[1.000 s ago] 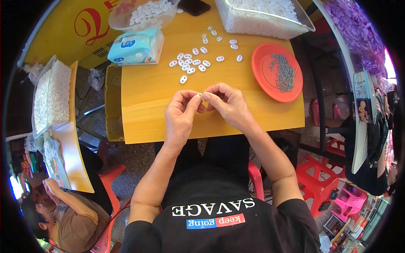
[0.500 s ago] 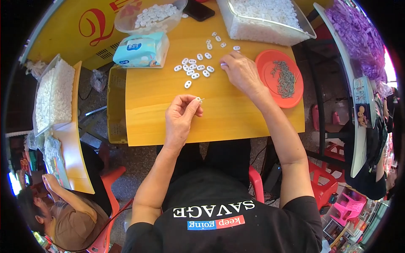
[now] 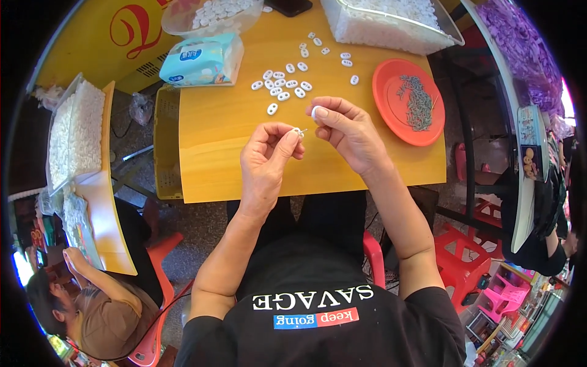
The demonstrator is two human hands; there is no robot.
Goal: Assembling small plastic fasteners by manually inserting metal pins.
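Note:
My left hand pinches a small white plastic piece between thumb and forefinger, and a thin metal pin pokes out of it to the right. Close by on the right, my right hand is closed on a white oval piece, held at the fingertips. The two pieces are a short gap apart, above the near half of the yellow table. Beyond my hands lie several loose white two-hole oval pieces. A red plate with a heap of small grey metal pins sits to the right.
A blue tissue pack and a clear bowl of white pieces stand at the far left, a clear bin of white parts at the far right. A dark phone lies at the back. Another person sits at the left.
My right hand has come back from the loose pieces toward my left hand, bringing a white oval piece. My left hand has shifted slightly right and up, still holding its piece.

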